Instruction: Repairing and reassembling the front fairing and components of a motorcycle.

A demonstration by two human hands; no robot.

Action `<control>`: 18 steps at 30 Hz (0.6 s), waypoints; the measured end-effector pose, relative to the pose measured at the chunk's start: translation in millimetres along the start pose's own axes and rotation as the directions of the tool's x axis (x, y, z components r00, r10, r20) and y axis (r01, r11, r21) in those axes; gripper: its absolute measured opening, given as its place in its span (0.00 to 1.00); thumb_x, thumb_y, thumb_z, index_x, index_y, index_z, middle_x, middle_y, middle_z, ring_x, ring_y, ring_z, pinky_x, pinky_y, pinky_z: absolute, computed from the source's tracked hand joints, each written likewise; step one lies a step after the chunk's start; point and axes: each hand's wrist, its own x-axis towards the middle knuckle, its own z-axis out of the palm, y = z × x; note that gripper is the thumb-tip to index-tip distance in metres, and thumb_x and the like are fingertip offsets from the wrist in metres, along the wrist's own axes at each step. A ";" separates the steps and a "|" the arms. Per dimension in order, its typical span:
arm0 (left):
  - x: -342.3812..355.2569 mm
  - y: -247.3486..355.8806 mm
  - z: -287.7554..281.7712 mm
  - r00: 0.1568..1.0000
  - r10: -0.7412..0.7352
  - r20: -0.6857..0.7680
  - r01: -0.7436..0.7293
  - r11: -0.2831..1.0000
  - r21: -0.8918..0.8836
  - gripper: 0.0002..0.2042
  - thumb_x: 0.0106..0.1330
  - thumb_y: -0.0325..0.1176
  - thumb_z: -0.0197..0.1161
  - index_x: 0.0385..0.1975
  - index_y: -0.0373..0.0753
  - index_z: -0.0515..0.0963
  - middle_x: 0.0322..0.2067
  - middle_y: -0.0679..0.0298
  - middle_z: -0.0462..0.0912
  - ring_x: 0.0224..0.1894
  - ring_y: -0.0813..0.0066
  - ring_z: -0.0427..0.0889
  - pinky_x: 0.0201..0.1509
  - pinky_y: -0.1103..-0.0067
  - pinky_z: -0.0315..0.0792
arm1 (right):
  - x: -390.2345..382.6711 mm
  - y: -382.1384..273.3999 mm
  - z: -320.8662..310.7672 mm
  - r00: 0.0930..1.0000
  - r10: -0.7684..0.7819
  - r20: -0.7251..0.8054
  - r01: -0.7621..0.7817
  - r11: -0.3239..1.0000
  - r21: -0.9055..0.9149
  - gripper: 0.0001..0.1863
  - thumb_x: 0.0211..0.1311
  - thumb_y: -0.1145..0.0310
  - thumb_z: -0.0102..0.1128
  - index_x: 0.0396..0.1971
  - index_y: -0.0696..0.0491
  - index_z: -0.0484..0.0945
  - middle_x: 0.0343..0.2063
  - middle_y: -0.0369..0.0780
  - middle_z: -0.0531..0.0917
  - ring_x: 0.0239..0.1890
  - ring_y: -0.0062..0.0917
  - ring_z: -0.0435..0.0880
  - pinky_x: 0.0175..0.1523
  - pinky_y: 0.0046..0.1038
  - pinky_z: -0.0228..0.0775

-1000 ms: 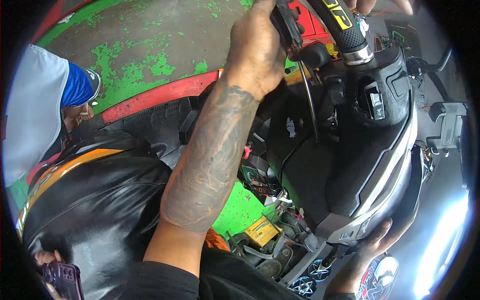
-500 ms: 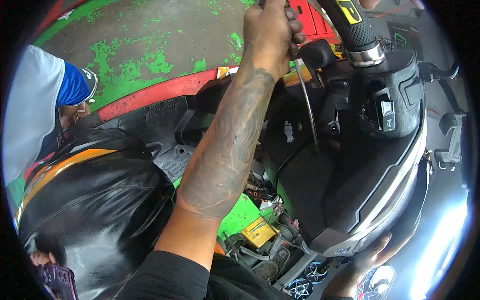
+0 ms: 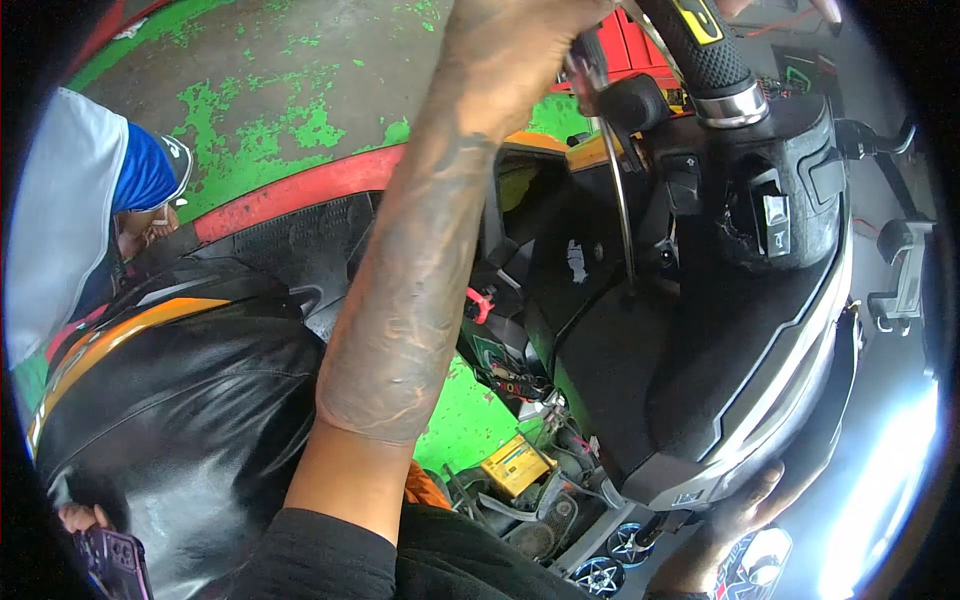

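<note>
My left hand (image 3: pixel 525 50), slightly blurred and cut by the top edge, is closed around the handle of a screwdriver. The metal shaft (image 3: pixel 622 200) slants down, its end meeting the black body panel (image 3: pixel 680 350) of a scooter, below the handlebar. At the lower right, my right hand (image 3: pixel 735 525) is curved under the panel's silver-edged lower corner, thumb against its side. Most of its fingers are hidden behind the panel. The ribbed handlebar grip (image 3: pixel 705 50) and the switch housing (image 3: pixel 770 200) stand to the right of the screwdriver.
A black scooter seat (image 3: pixel 190 430) is at the left. Someone's hand holds a phone (image 3: pixel 115 560) there; another person's blue-and-white sleeve (image 3: pixel 150 170) is beyond. A yellow box (image 3: pixel 515 465) and exposed cables lie below. A brake lever (image 3: pixel 885 145) juts right. Another person's fingers (image 3: pixel 735 8) show at the top.
My left hand and forearm have swung left, and the screwdriver's handle end has shifted slightly while its lower end stays at the panel. My right hand has not visibly moved.
</note>
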 end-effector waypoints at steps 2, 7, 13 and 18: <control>-3.8 1.5 10.5 0.989 0.113 -0.092 -0.066 0.911 0.408 0.19 0.68 0.36 0.63 0.51 0.30 0.69 0.42 0.57 0.78 0.47 0.70 0.78 0.52 0.72 0.73 | 0.6 -0.1 3.8 1.000 -0.003 -0.009 0.003 1.000 0.008 0.47 0.67 0.34 0.42 0.64 0.68 0.58 0.55 0.54 0.70 0.58 0.43 0.70 0.62 0.42 0.61; 6.5 -8.5 -34.3 0.968 -0.023 0.249 0.091 0.960 -0.265 0.18 0.71 0.35 0.45 0.56 0.34 0.69 0.43 0.58 0.80 0.47 0.68 0.79 0.52 0.72 0.75 | 3.8 -9.3 6.6 1.000 -0.013 -0.015 0.014 0.995 0.101 0.46 0.68 0.36 0.43 0.64 0.68 0.59 0.55 0.54 0.70 0.58 0.43 0.71 0.62 0.42 0.61; -10.4 17.6 -17.2 0.999 -0.041 -0.023 0.047 0.905 0.422 0.23 0.68 0.35 0.63 0.58 0.30 0.68 0.48 0.52 0.80 0.47 0.69 0.81 0.51 0.76 0.75 | 5.9 -10.3 -0.9 1.000 -0.010 -0.006 0.010 0.998 0.059 0.45 0.68 0.37 0.45 0.65 0.66 0.58 0.55 0.53 0.70 0.58 0.42 0.70 0.62 0.41 0.61; -8.4 16.5 -14.3 0.997 0.070 0.027 -0.075 0.916 0.393 0.21 0.71 0.34 0.57 0.58 0.28 0.68 0.47 0.54 0.81 0.47 0.72 0.81 0.49 0.80 0.74 | 7.5 -13.9 2.8 1.000 -0.009 -0.003 0.010 0.992 0.125 0.44 0.69 0.38 0.44 0.65 0.65 0.58 0.56 0.52 0.69 0.59 0.40 0.70 0.62 0.40 0.60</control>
